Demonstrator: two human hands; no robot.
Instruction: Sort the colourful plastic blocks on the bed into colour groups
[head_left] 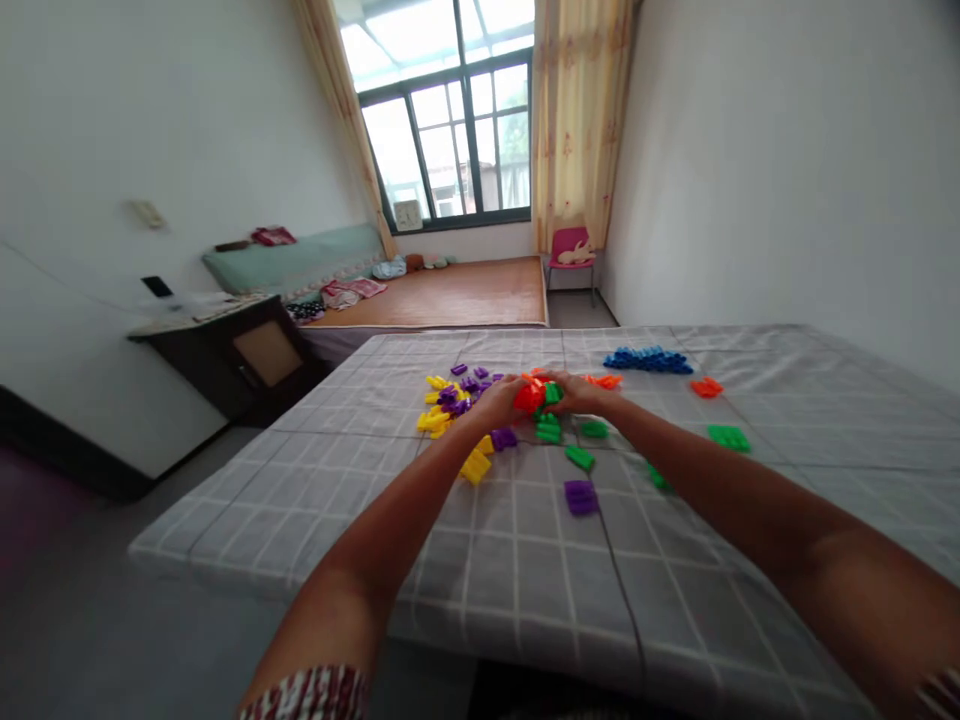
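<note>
Over the grey, white-lined tablecloth (517,570), both forearms (409,495) are stretched forward; orange-red plastic pieces (529,397) are flanked by the left hand (501,401) and right hand (576,394), whose grip cannot be told, near green plastic blocks (548,431).

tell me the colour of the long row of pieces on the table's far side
Blue: the long row of pieces shows best in the head view.
</note>
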